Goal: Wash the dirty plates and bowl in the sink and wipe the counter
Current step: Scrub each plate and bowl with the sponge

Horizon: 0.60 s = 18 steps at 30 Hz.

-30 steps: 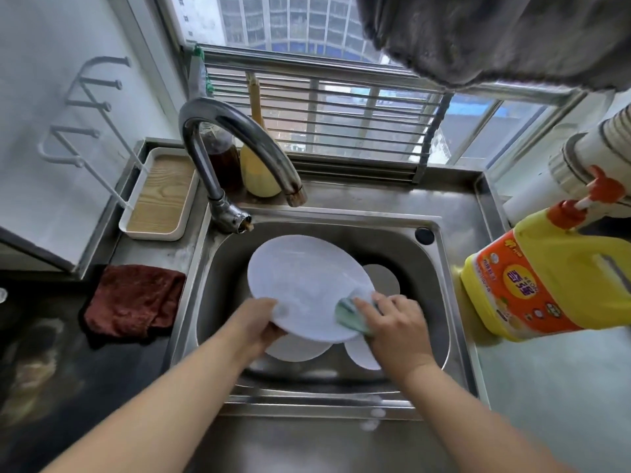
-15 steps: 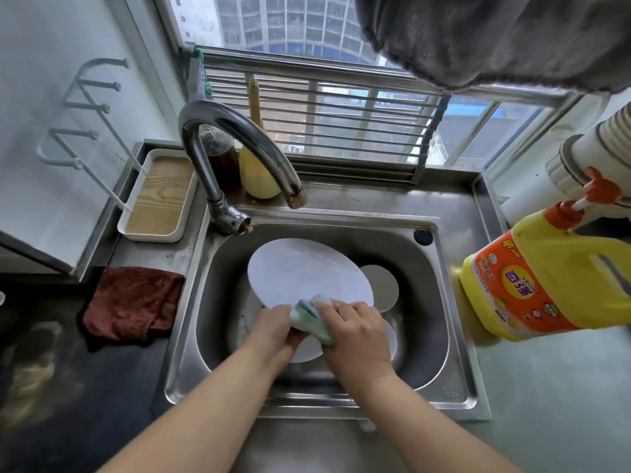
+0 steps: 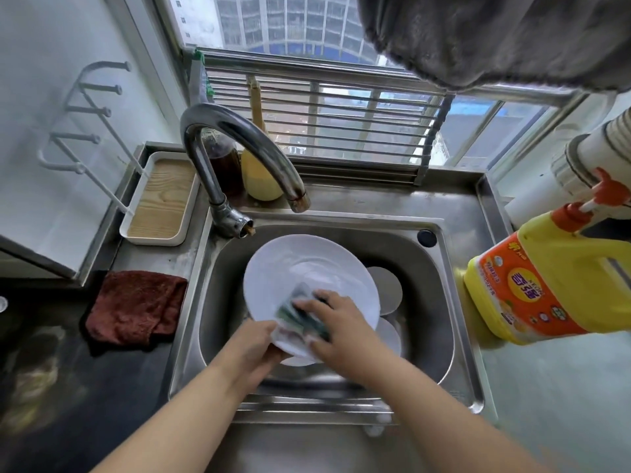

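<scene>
Red cloth point(image 3: 135, 307) lies on desk left of sink point(image 3: 454, 339), not yet used. Left hand point(image 3: 254, 348) grips near rim of white plate point(image 3: 300, 268), tilted over basin. Right hand point(image 3: 336, 327) presses sponge point(image 3: 295, 314) on plate face. Advice: brace rim firmly, scrub in overlapping circles; more dishes point(image 3: 386, 290) wait beneath.
</scene>
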### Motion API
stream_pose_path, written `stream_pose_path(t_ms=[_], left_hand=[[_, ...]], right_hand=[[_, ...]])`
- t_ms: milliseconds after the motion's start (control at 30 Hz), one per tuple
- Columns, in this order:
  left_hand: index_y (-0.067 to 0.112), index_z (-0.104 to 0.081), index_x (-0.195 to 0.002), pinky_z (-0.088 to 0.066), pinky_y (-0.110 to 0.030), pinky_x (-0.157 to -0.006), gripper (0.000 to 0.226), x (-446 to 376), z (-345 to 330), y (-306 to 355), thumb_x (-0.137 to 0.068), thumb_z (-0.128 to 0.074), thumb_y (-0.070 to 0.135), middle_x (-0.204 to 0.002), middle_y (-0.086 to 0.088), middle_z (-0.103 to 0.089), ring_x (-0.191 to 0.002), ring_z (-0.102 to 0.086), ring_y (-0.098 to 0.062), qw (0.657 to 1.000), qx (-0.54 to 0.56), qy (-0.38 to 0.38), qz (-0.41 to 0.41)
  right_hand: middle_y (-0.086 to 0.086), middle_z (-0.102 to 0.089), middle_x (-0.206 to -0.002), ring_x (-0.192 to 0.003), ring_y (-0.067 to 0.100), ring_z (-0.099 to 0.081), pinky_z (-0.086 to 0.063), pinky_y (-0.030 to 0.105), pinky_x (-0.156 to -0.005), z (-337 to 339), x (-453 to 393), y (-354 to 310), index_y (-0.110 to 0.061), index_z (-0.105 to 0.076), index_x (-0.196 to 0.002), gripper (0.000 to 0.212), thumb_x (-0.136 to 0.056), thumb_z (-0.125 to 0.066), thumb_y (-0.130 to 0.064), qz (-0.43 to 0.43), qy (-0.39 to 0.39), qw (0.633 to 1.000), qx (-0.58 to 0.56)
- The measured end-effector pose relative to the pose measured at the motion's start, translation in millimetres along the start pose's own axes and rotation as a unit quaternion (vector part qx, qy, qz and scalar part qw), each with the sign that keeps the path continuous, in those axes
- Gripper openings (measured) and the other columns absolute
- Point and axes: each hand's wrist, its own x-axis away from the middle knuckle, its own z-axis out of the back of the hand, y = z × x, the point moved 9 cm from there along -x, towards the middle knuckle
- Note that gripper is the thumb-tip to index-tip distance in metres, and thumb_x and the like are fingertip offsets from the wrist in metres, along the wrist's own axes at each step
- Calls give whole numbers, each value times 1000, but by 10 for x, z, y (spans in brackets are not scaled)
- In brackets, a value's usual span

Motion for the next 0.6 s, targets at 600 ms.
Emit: stream_pose_path(t_ms=[600], left_hand=[[10, -58, -117, -56, -35, -67, 49, 131, -99, 24, -76, -47, -14, -95, -13, -73, -85, -69, -26, 979, -202, -31, 12]], right_hand=[[7, -45, -134, -120, 29, -44, -30, 25, -101, 394, -428, 367, -22, -56, -128, 52, -77, -65, -17, -65, 110, 990, -62]])
